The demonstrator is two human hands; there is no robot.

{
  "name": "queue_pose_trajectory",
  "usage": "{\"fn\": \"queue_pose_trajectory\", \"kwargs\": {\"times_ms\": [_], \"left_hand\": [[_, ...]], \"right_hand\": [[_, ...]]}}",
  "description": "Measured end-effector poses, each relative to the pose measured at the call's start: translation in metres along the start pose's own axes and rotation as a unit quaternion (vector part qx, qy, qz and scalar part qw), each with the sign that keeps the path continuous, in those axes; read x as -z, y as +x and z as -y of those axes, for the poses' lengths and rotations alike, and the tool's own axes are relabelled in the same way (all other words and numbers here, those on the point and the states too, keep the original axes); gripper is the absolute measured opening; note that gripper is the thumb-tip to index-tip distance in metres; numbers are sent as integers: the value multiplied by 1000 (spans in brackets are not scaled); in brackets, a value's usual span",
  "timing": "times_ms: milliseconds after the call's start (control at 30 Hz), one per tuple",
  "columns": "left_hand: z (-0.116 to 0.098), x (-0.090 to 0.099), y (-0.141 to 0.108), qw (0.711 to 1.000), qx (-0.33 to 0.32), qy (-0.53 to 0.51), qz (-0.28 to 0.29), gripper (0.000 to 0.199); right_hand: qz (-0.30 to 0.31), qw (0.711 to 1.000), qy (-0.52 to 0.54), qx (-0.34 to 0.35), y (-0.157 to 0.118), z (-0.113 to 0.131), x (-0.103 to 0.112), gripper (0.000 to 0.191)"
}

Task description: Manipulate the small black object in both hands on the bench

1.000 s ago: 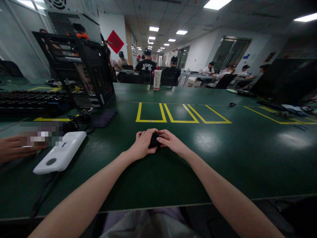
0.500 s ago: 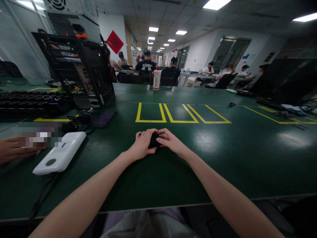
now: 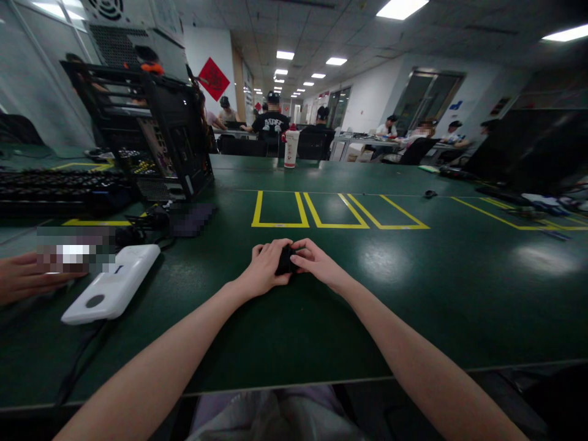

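A small black object is held between my two hands, low over the green table; what it is I cannot make out. My left hand is closed round its left side, with the thumb at the near edge. From the right, my right hand grips it between thumb and fingers. Much of the object is hidden by the fingers. Beyond the hands, yellow tape outlines mark the table.
At the left lie a white device with a cable and another person's hand. An open black computer case stands behind them. A white cup is at the far edge. Several people sit beyond.
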State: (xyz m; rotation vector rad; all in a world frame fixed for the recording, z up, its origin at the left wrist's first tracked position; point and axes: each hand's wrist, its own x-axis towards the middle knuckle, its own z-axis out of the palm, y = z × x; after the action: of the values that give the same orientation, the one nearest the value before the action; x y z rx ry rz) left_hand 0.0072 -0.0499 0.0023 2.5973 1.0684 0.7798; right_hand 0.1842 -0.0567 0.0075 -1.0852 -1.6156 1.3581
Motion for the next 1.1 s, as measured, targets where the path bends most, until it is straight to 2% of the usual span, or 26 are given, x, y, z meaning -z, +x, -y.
{"fn": "queue_pose_trajectory", "kwargs": {"times_ms": [100, 267, 433, 600, 800, 867, 1000, 1100], "left_hand": [[2, -3, 1, 1000, 6, 3, -5, 61], [0, 1, 0, 1000, 3, -7, 8, 59], [-4, 6, -1, 1000, 0, -7, 8, 57], [-7, 9, -1, 1000, -3, -14, 16, 56], [-7, 9, -1, 1000, -2, -9, 17, 57], [-5, 7, -1, 1000, -5, -9, 16, 57], [1, 0, 0, 1000, -4, 0, 2, 59], [3, -3, 0, 1000, -4, 7, -3, 60]], "right_hand": [[4, 1000, -1, -5, 0, 0, 1, 28], [44, 998, 34, 24, -3, 2, 4, 42], [15, 999, 33, -1, -3, 2, 3, 26], [14, 1000, 18, 4, 0, -1, 3, 34], [30, 997, 36, 65, -2, 0, 3, 39], [32, 997, 36, 55, -2, 1, 3, 36], [-1, 998, 33, 50, 0, -1, 2, 19], [-8, 998, 36, 41, 4, -5, 2, 24]]}}
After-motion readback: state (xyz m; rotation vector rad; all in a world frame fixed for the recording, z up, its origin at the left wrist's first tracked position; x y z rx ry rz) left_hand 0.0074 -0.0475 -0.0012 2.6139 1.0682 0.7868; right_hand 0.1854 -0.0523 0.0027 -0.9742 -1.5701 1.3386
